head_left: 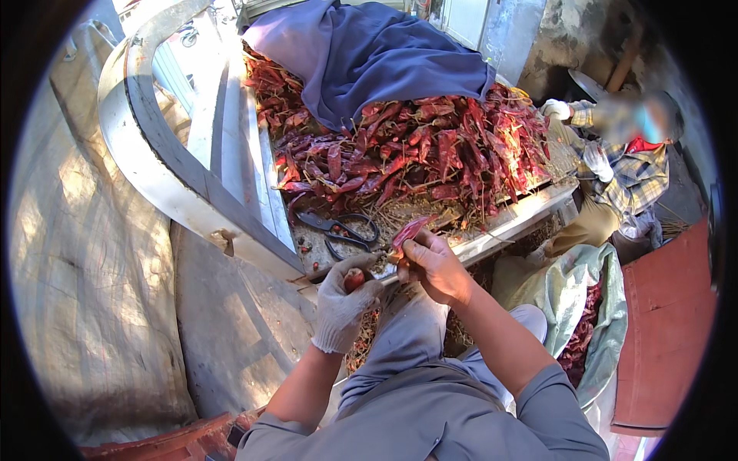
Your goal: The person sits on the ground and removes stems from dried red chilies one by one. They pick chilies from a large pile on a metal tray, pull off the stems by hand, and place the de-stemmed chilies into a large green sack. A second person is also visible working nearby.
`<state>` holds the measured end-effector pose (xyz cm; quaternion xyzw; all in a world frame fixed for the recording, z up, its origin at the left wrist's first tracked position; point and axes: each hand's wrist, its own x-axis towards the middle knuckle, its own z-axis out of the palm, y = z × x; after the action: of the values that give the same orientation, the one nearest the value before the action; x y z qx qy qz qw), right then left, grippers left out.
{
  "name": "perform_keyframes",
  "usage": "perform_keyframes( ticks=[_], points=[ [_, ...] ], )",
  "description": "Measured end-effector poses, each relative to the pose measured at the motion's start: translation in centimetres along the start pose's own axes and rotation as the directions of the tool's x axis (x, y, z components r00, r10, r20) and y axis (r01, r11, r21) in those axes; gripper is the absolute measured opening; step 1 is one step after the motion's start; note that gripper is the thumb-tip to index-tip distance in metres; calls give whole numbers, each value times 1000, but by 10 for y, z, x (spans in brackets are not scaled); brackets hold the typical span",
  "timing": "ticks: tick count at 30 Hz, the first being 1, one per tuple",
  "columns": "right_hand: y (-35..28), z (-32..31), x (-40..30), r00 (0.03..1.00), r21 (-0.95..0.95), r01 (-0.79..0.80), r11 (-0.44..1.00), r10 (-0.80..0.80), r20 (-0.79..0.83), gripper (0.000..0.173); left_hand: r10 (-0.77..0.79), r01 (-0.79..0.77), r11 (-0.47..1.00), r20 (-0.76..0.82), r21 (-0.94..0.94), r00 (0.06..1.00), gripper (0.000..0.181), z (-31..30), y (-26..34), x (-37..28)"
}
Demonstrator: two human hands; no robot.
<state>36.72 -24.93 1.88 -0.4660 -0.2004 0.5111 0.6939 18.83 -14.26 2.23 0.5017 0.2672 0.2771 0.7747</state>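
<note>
My right hand (432, 265), bare, pinches a dried red chili pepper (410, 231) between thumb and fingers above the table's near edge. Just left of it, my left hand (347, 305) wears a white knit glove and curls around a small reddish piece (354, 279), perhaps part of a chili. Scissors with black handles (340, 230) lie on the tabletop beyond my left hand. Behind them rises a large heap of dried red chili peppers (398, 152), partly covered by a dark blue cloth (392, 57).
A curved metal frame (173, 167) stands left of the heap. At right, a co-worker in a plaid shirt (634, 178) and white gloves sits by the table. An open pale green sack (611, 322) holding dried chilies stands beside my legs, near a red panel (663, 322).
</note>
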Motion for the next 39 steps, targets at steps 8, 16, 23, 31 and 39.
perform_keyframes(
  ticks=[8,16,23,31,39],
  points=[
    [16,-6,-39,998,-168,20,986,-9,65,35,131,-176,895,136,409,982,23,10,-7,3],
    [-28,-22,-60,943,-620,-23,784,223,247,57,272,-695,242,641,677,718,20,7,21,-6],
    [-23,-17,-73,948,-752,99,652,169,271,38,268,-671,446,627,592,731,19,17,18,-16],
    [-17,-7,-87,964,-549,-46,835,181,195,30,-157,90,957,233,275,960,18,22,-4,-38],
    [18,-10,-87,984,-242,35,970,9,180,27,-308,388,863,273,-323,911,21,26,-24,-36]
  ],
)
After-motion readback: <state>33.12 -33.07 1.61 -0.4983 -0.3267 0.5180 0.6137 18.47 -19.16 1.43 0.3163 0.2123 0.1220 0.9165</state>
